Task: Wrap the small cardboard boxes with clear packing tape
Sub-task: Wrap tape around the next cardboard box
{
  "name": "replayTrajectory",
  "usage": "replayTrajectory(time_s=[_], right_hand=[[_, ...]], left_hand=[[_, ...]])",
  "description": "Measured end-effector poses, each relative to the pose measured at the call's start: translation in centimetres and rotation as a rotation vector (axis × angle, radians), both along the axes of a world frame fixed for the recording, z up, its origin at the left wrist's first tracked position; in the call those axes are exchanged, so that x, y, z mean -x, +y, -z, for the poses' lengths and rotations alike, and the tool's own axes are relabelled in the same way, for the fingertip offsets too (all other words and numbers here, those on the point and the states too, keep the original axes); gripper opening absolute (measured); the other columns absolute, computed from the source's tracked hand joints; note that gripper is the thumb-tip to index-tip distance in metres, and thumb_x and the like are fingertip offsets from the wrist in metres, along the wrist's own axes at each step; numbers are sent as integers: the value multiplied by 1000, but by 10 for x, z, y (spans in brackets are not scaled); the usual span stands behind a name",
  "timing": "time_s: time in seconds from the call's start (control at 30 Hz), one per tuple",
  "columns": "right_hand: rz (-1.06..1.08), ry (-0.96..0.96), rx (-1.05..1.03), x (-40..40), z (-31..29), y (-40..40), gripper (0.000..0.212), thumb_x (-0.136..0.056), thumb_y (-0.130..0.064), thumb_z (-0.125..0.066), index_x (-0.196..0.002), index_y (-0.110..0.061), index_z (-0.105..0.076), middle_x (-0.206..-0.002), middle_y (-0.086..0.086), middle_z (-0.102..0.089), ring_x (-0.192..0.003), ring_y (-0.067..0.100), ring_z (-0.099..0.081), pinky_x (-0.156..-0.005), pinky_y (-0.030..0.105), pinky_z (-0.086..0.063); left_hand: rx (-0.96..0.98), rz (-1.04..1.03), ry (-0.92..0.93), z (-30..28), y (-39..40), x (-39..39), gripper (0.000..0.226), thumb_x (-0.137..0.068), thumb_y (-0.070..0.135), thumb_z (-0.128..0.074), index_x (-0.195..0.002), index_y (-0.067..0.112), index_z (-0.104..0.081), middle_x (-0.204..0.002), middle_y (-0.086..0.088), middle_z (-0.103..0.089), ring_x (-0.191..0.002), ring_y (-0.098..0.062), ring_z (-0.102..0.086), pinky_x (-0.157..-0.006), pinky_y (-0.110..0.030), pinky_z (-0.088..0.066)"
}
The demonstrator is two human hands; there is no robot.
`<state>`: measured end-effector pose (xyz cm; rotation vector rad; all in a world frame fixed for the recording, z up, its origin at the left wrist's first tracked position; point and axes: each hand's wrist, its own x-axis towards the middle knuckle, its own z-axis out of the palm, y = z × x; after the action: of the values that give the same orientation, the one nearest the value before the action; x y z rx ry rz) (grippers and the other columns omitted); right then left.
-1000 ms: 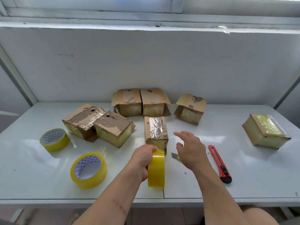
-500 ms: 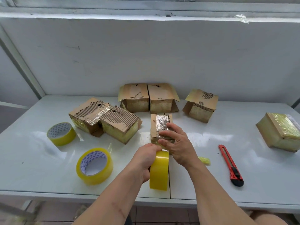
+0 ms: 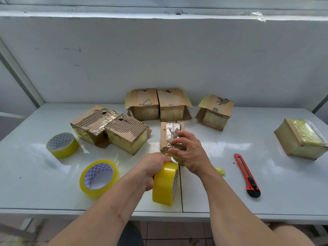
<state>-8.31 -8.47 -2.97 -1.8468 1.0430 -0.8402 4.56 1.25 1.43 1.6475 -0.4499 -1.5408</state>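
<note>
- We see the left hand (image 3: 150,167) near the front middle of the white bench (image 3: 221,197), its grip curled round the top of a yellow tape roll (image 3: 165,183) that stands on edge.
- The right hand (image 3: 188,150) lies just beyond the roll on a small cardboard box (image 3: 171,132), fingers bent over its shiny taped top; the grip holds the box from above.
- That box sits at the bench's middle, touching the roll's far side as far as we can tell.
- Behind it, two open-flapped boxes (image 3: 158,103) stand side by side against the wall, with a third box (image 3: 215,111) to their right.
- To the left, two torn boxes (image 3: 110,127) lie touching each other.
- Far right, a fully taped box (image 3: 300,139) rests well apart from the others.
- Two more tape rolls lie flat on the left: one (image 3: 63,144) farther back, one (image 3: 99,178) near the front edge.
- A red box cutter (image 3: 246,174) lies right of the right forearm, and a small yellow tape scrap (image 3: 220,171) sits just beside that wrist.
</note>
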Motion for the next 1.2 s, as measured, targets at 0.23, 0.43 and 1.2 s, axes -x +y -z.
replayTrajectory(time_s=[0.23, 0.43, 1.2], right_hand=[[92, 69, 109, -10, 5, 4, 23, -82, -25, -83, -104, -25, -77, -129, -19, -45, -127, 17, -41, -110, 39, -43], [164, 37, 110, -13, 1, 17, 21, -87, -29, -78, -107, -22, -78, -135, -9, -54, -126, 14, -42, -108, 35, -42], [71, -376, -411, -4, -11, 88, 35, -91, -8, -71, -118, -27, -58, -114, -2, -63, -102, 3, -59, -76, 13, -51]], left_hand=[[105, -67, -109, 9, 20, 0, 11, -98, 19, -63, -99, 12, -71, -93, -15, -66, -78, -28, -61, -67, -35, -54], [223, 6, -524, 12, 16, -2, 19, -102, 37, -56, -97, 26, -71, -108, -1, -57, -93, -18, -58, -73, -30, -49], [852, 81, -646, 36, 14, -14, 21, -96, 10, -65, -91, 29, -73, -89, 11, -65, -90, -12, -65, -86, -35, -54]])
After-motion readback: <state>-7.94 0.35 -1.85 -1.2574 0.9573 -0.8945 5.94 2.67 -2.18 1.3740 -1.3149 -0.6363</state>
